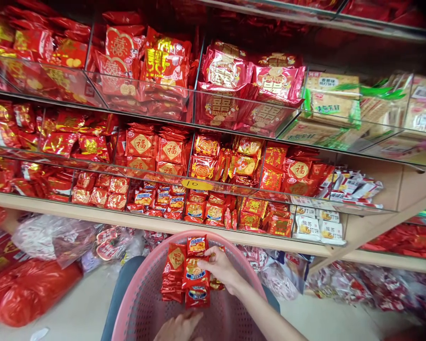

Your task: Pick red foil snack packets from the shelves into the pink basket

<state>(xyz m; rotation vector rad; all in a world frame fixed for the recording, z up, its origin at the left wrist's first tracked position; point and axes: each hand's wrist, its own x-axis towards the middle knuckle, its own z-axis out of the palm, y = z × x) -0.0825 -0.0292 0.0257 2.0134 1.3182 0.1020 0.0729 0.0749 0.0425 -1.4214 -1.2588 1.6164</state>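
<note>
A pink perforated basket [142,265] stands before me, with small wrapped snack packets inside it. One stack of red packets with a gold diamond [176,258] lies at the left. Beside it runs a column of red snack packets [196,274] with blue and yellow print. My right hand [222,270] reaches in from the right, its thumb and fingers closed at the column's upper right edge. Partly hidden under that hand are gold-and-red packets [216,283]. My left hand [180,327] is low in the basket, fingers stretched out just below the column, apparently holding nothing.
Tiered shelves with clear dividers hold red packets [138,147], pink packets [227,71], green-edged cracker packs [333,99] and white packets [319,227]. A yellow tag [197,184] marks one shelf edge. Red plastic bags [39,289] lie on the floor at left, clear bags [280,274] under the shelf.
</note>
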